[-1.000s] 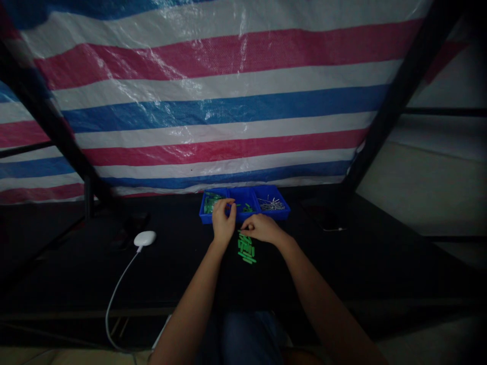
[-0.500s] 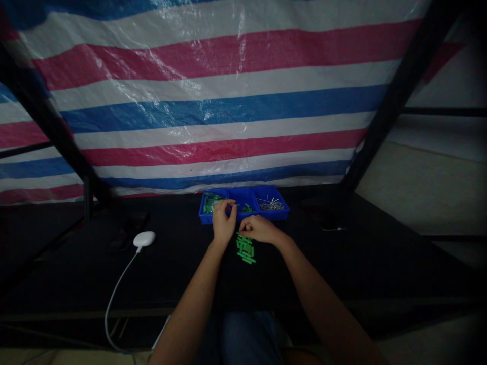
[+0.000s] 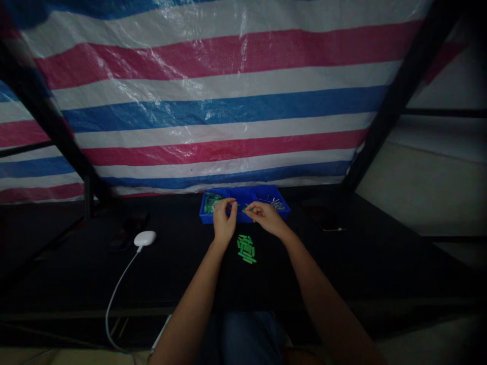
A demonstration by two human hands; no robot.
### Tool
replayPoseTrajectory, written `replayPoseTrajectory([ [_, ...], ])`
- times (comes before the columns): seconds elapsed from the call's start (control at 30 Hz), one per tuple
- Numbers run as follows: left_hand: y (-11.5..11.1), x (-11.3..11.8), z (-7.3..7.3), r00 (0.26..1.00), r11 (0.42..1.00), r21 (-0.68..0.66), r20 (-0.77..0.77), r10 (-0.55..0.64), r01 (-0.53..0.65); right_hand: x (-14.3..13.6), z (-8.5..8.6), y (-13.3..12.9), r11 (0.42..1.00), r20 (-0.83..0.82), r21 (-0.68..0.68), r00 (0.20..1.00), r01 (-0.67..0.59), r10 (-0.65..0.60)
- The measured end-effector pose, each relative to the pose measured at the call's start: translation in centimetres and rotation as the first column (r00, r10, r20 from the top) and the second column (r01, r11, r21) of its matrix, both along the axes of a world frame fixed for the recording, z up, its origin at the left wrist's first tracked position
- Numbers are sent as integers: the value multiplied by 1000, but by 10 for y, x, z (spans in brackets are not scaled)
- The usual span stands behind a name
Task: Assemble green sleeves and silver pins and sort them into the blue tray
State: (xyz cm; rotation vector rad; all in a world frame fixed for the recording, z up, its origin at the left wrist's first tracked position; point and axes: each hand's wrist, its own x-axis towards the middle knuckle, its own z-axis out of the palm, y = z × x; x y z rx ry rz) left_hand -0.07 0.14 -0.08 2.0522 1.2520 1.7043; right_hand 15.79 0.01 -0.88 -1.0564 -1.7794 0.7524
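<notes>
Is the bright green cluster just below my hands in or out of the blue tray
Out: the green cluster lies on the black table, with dark tabletop showing between it and the blue tray.

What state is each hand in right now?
Left hand: fingers curled, small green piece at the tips; grip can't be confirmed.
Right hand: pinch pose, another green bit at the tips; held or not, can't tell.

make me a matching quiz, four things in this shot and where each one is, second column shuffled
1. loose green strips
2. thin metal pins
3. white rounded device
4. striped sheet

A. hanging behind the table
B. on the table's left side
C. in the blue tray's right compartment
D. on the table, nearer the person than the tray

Pairs: 1-D, 2-C, 3-B, 4-A
</notes>
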Motion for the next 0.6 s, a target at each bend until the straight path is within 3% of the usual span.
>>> replayPoseTrajectory([
  [0.27,-6,3,3,984,994,-30,-141,-106,103,-1,-3,8,991,-145,55,983,123,-114],
  [0.6,-6,4,2,974,993,-39,-194,-118,113,-9,-1,3,997,-274,-13,959,70,-71],
])
